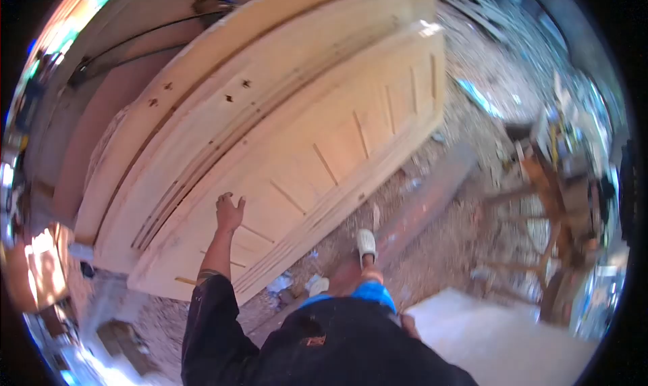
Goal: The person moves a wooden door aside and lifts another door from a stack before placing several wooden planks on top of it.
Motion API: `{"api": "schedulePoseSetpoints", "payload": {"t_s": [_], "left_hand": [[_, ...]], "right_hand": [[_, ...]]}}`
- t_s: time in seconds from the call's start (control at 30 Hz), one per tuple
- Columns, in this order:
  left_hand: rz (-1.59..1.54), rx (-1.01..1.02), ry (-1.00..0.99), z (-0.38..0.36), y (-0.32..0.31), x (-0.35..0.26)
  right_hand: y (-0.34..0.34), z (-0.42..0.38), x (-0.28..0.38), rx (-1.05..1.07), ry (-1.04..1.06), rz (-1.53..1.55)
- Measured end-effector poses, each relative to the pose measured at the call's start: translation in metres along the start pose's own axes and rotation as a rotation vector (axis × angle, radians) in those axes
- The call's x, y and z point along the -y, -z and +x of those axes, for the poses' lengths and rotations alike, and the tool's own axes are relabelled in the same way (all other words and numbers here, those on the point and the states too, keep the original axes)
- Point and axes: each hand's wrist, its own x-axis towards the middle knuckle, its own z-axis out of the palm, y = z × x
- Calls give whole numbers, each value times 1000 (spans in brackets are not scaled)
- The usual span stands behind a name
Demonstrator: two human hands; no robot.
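Through the head camera, the left hand (pixel 229 212) reaches up at centre-left of the frame, fingers spread wide and holding nothing, its palm against the pale unfinished wooden panelled door (pixel 304 136). The door leans across the upper middle, its long axis running from lower left to upper right. The right hand is out of sight. A white shoe (pixel 366 243) stands on the gravelly ground (pixel 466 203) just below the door's lower edge.

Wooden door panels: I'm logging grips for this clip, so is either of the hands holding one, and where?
Nothing is gripped. The left hand lies open, fingers spread, against the flat face of the front wooden door panel. The right hand is out of view.
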Motion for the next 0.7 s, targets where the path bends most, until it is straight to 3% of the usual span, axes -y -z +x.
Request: {"api": "schedulePoseSetpoints", "payload": {"t_s": [0.1, 0.17, 0.2, 0.23, 0.27, 0.3, 0.33, 0.4, 0.47, 0.5, 0.53, 0.6, 0.7], "left_hand": [[64, -131, 130, 39, 15, -11], [144, -201, 158, 72, 17, -8], [180, -248, 167, 86, 9, -4], [215, -293, 180, 98, 2, 2], [213, -286, 221, 112, -4, 7], [209, -272, 267, 123, -10, 13], [206, -252, 310, 128, -17, 20], [251, -273, 324, 135, -24, 19], [270, -302, 311, 136, -30, 19], [268, -326, 295, 137, -31, 22], [267, -342, 282, 134, -34, 26], [287, -366, 269, 130, -35, 23], [364, -411, 154, 137, -41, 31]], "right_hand": [[94, 44, 65, -81, -187, 458], [166, 120, 107, 124, -8, 490], [175, 186, 108, -64, 585, 282], [176, 239, 142, -286, 452, 443], [233, 246, 216, -289, 620, 291], [272, 249, 293, -296, 580, 150], [289, 283, 348, -274, 758, 69], [347, 245, 499, -212, 987, 188], [347, 270, 597, -379, 1320, 96], [354, 258, 646, -321, 1310, 35], [344, 262, 682, -507, 1383, -17], [338, 278, 748, -539, 1505, -166], [299, 310, 788, -721, 1467, -243]]}}
